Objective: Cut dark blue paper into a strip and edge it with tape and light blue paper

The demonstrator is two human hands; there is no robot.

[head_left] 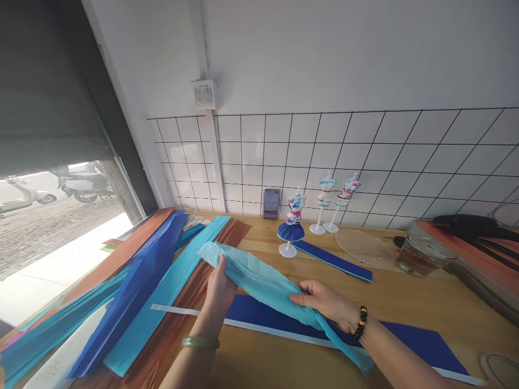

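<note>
Gripping hands: our left hand (221, 286) and right hand (320, 301) are both clamped on 1 light-blue sheet (259, 275), thumbs uppermost.
Wrists: we wear a smooth green bangle (201, 342) on the left, dark round beads (360, 323) with gold accents on the right.
Sheet in hand: thin, crinkled, paper-like, held above the wooden table (251, 237); a narrow tail trails past our right hand.
Beneath it: a flat dark blue sheet (413, 343), with a white strip (279, 337) along its near edge.
Left pile: long brown, teal and blue sheets (141, 281), some pleated, around a white object (77, 341) whose marking we cannot read.
Farther right: a narrow blue strip (332, 262), a clear round disc (360, 246) and a glass jar (424, 256).
Mannequins: 3 miniature forms (294, 208) on round white bases, patterned pink, blue and white; 1 wears a gathered blue skirt (291, 232).
Wall: glossy white tiles (247, 178), dark-lined; a phone-like rectangle (271, 204) leans there, its screen too small to read.
Outside: scooters (83, 181) on paving.
</note>
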